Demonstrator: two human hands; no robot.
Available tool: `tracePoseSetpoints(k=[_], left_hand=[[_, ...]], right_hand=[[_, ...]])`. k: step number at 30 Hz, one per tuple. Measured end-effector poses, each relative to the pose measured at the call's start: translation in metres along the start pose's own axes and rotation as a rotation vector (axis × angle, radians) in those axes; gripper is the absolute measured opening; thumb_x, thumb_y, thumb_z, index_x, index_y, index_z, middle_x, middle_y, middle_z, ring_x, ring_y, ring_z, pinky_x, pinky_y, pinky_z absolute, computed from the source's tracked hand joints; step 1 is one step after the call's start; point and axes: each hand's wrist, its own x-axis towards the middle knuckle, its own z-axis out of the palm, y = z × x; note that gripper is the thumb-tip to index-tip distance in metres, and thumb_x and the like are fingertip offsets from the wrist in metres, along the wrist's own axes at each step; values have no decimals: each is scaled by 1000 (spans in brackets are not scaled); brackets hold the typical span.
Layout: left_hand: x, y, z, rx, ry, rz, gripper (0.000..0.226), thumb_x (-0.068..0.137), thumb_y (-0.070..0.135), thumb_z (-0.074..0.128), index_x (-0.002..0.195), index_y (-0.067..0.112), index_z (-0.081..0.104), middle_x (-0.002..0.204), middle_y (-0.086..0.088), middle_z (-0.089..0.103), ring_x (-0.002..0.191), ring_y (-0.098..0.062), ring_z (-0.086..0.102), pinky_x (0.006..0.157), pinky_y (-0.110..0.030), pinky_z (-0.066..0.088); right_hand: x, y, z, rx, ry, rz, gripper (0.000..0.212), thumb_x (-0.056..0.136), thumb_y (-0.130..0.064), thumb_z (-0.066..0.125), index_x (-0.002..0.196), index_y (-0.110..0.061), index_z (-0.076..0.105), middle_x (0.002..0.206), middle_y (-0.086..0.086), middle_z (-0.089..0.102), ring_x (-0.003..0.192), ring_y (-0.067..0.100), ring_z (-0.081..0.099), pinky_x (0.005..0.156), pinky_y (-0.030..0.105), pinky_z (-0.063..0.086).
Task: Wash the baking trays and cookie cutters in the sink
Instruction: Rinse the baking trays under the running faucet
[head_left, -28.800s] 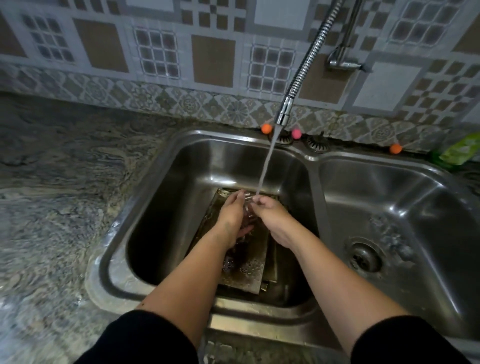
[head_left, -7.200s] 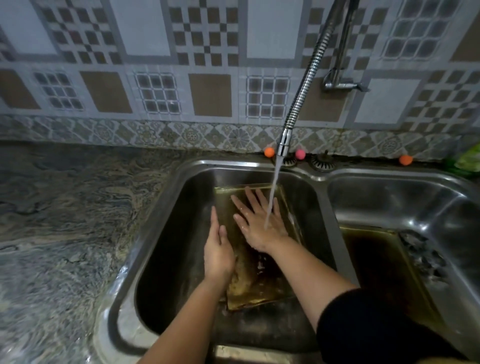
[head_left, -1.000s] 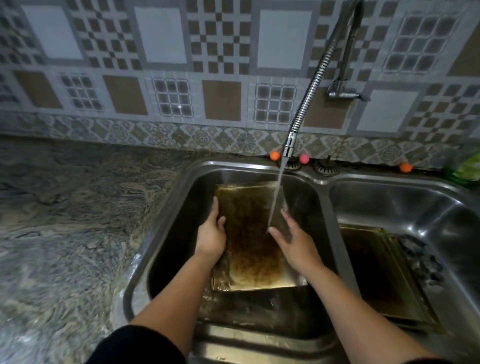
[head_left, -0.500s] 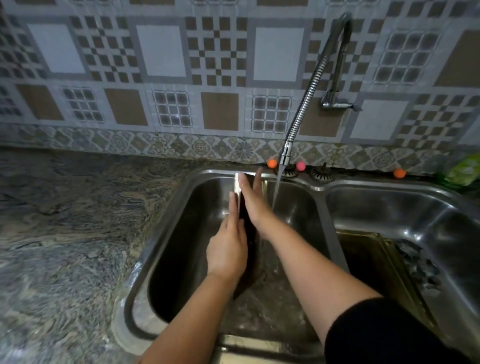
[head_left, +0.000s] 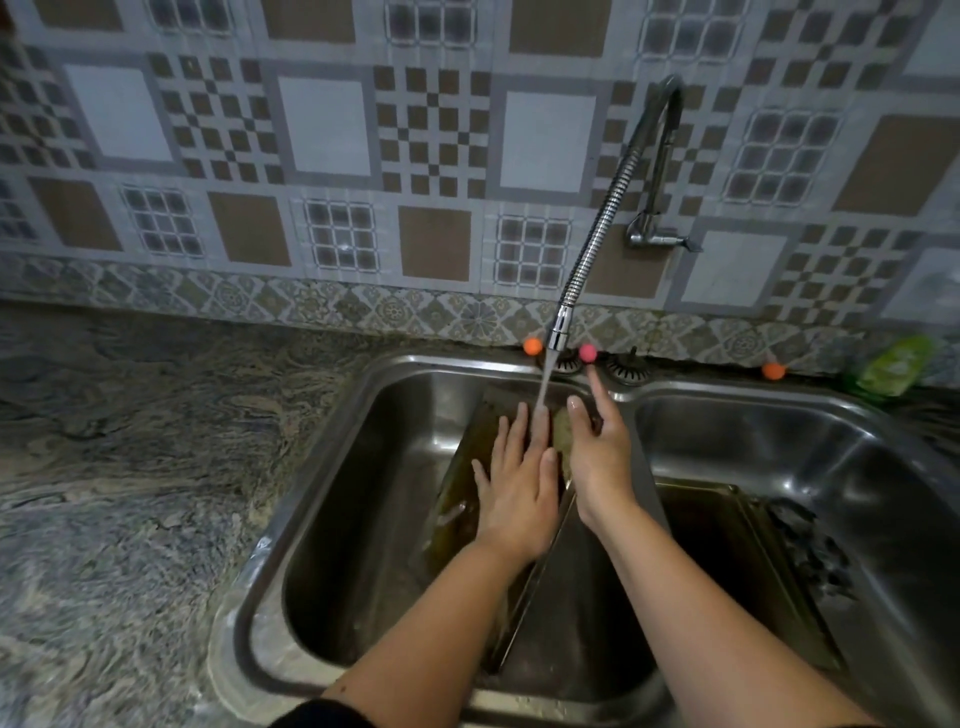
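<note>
Flat, fingers spread, left hand (head_left: 517, 486) presses the tilted, brown-stained baking tray (head_left: 462, 499); right hand (head_left: 597, 457) steadies its edge.

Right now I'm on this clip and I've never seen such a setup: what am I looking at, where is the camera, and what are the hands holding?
There is no machine here. A person wears one wide-angle camera on the head, looking down at their own two bare hands over a double steel sink.

The left hand lies flat on a stained baking tray tilted up in the left basin. The right hand holds the tray's right edge. Water runs from the flexible tap onto the left hand's fingers.

A second tray lies in the right basin, with small dark pieces beside it, too blurred to identify. Marbled counter stretches to the left, and a green bottle stands far right.
</note>
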Motion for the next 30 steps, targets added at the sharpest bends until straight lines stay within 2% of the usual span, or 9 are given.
tracePoseSetpoints(k=[6,12,15,18,22,24,26,28,30], left_hand=[[47,2,-13,-67,79,-113,49,103,44,11,151,41,1,161,11,-10,147,-11,-13,115,-53,-9],[42,-45,-20,-189,52,-373,55,102,49,10,154,33,4,162,5,9,148,-17,11,119,-42,9],[18,-54,-10,-99,9,-332,57,102,49,11,154,32,-4,163,4,2,149,-18,4,120,-45,4],[-2,-50,0,-67,-74,-217,58,100,52,13,152,37,-7,162,7,-11,148,-15,-11,119,-49,-6],[-18,-37,-3,-39,-169,-8,74,83,75,17,146,48,-12,160,12,-15,146,-13,-16,120,-48,-3],[-21,-33,-9,83,-125,54,78,85,74,27,146,49,-16,160,13,-11,148,-15,-7,120,-46,11],[-22,-30,-17,179,1,120,78,96,52,40,141,52,-23,162,11,4,147,-18,16,112,-44,35],[-24,-31,-26,239,118,186,83,100,31,43,135,58,-27,160,10,19,132,-23,47,93,-40,51],[-25,-35,-34,249,202,201,88,99,20,43,132,66,-25,154,13,33,105,-29,64,76,-41,55]], right_hand=[[-6,-7,-16,-13,-18,-86,38,98,-23,50,133,-39,50,137,-14,47,126,-2,39,99,19,33],[0,-19,-27,47,11,-109,36,97,-30,50,132,-40,51,138,-13,46,119,-3,37,102,24,34],[9,-25,-25,95,104,-98,35,99,-25,48,131,-37,52,140,-10,46,121,-1,38,101,23,34],[18,-27,-22,106,189,-94,35,100,-24,46,133,-33,51,144,-7,45,133,8,38,101,24,34],[33,-30,-13,103,300,-99,42,100,-25,45,142,-26,40,149,-1,38,136,16,36,98,20,30],[38,-30,-7,128,310,-44,48,99,-28,48,145,-23,34,150,3,36,135,19,37,97,21,30],[42,-29,1,212,215,54,50,94,-34,56,140,-20,41,143,7,46,129,22,45,105,29,33],[44,-29,9,321,6,171,58,82,-47,69,130,-18,53,132,7,57,123,22,52,109,44,36],[44,-22,16,309,-190,205,63,79,-56,67,130,-22,55,134,4,57,122,20,50,106,46,38]])
